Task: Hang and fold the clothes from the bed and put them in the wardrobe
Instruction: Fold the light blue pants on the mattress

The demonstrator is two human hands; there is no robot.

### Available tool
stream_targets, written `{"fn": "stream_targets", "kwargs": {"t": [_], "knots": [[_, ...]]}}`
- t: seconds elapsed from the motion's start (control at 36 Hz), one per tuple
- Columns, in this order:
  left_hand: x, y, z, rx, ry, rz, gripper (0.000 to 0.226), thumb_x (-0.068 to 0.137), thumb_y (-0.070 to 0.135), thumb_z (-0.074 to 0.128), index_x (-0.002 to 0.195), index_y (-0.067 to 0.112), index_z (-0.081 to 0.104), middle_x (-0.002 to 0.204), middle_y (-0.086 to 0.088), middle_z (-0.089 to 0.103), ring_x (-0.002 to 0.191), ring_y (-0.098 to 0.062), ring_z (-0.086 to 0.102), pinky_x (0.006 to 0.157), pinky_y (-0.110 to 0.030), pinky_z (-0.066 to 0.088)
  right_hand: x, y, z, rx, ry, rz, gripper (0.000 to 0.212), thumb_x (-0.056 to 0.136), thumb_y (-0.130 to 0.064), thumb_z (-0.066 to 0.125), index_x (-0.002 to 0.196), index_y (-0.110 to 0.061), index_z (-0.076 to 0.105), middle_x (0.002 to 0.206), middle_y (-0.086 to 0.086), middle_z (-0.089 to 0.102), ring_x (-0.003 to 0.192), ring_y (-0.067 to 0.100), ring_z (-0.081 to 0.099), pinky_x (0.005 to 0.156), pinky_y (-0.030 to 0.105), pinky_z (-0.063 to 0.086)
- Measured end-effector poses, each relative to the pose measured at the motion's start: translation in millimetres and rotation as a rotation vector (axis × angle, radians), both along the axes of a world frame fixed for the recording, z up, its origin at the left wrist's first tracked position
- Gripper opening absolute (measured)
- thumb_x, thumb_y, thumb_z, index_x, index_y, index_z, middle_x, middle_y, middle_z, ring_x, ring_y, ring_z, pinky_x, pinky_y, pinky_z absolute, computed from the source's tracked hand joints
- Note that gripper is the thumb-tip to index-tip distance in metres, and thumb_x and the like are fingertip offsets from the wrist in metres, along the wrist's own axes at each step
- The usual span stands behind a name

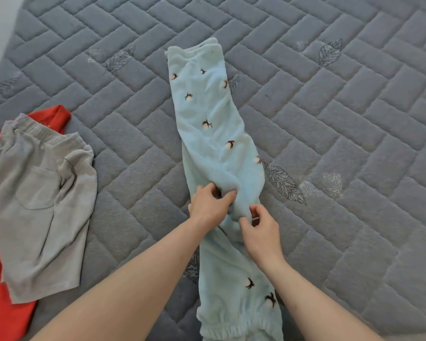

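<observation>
2 bare forearms are reaching in from the bottom edge, meeting over a long pale-blue fleece pair of trousers printed with small brown-and-white cotton bolls (221, 134).

The trousers are lying lengthwise down the middle of the grey quilted mattress with a brick-pattern stitch and embroidered leaves (354, 119), folded into 1 narrow strip. The gathered end is sitting nearest the camera; the other end is lying far up the bed.

Left hand (208, 205): fingers curling into the fleece at about mid-length, thumb pressing on top, bunching a fold of fabric.

Right hand (258, 227): just beside the left, thumb and fingers pinching the same raised fold from the near side. Both hands are clamping on the trousers, almost touching each other.

At the left edge, well apart from the trousers, a light-grey pair of cotton shorts with an elastic waistband and a patch pocket (40, 200) is lying crumpled, partly covering a red-orange garment (3, 308) that is showing above and below the shorts. Type of red garment: cannot tell.
</observation>
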State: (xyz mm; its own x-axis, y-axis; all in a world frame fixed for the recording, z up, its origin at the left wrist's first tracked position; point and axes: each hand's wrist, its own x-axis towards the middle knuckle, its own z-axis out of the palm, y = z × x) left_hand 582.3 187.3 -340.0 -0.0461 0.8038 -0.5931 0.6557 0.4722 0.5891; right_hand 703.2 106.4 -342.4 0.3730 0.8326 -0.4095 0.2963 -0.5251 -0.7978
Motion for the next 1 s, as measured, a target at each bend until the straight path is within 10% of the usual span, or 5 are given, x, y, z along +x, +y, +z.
{"fn": "stream_targets", "kwargs": {"t": [0.14,0.36,0.56,0.86,1.0], "knots": [[12.6,3.3,23.4,0.012,-0.502,0.178,0.012,0.095,0.028,0.062,0.099,0.02,0.07,0.097,0.0,0.073,0.097,-0.023,0.069,0.084,-0.037,0.055,-5.3,-13.3,17.1,0.238,-0.022,0.062,0.025,0.088,-0.007,0.066,0.092,-0.031,0.06,0.085,-0.01,0.062,0.068,0.014,0.054,0.063,0.022,0.044],[-33.1,-9.8,7.4,-0.016,-0.647,0.536,0.037,0.094,0.044,0.059,0.125,0.024,0.064,0.122,0.004,0.072,0.117,-0.017,0.066,0.108,-0.048,0.048,-19.4,-16.2,15.6,0.199,-0.049,0.262,0.023,0.094,-0.032,0.068,0.117,-0.036,0.067,0.108,-0.021,0.054,0.088,0.007,0.06,0.077,0.011,0.045],[-39.8,-28.2,-11.8,-0.243,-0.2,0.098,0.041,0.084,0.053,0.072,0.112,0.025,0.064,0.106,0.01,0.071,0.099,-0.011,0.067,0.086,-0.03,0.053,-4.6,-21.8,-15.5,-0.122,-0.145,0.447,0.034,0.095,-0.033,0.063,0.129,-0.031,0.063,0.124,-0.019,0.047,0.117,0.001,0.05,0.105,0.026,0.042],[-27.0,-53.6,17.1,0.075,-0.359,-0.227,0.023,0.091,0.02,0.05,0.109,0.025,0.062,0.099,0.012,0.068,0.086,0.001,0.061,0.081,-0.022,0.049,-3.7,22.5,18.5,0.127,0.02,-0.087,0.036,0.085,-0.038,0.075,0.117,-0.034,0.06,0.112,-0.011,0.059,0.101,0.007,0.06,0.085,0.029,0.05],[-53.2,-57.4,3.2,0.391,-0.145,0.21,0.047,0.077,0.011,0.051,0.118,0.027,0.066,0.123,0.016,0.057,0.12,-0.001,0.052,0.108,-0.025,0.041,-6.5,60.4,15.0,-0.142,-0.196,0.246,0.065,0.073,-0.053,0.082,0.128,-0.03,0.057,0.114,-0.007,0.057,0.103,0.014,0.059,0.094,0.037,0.05]]}}
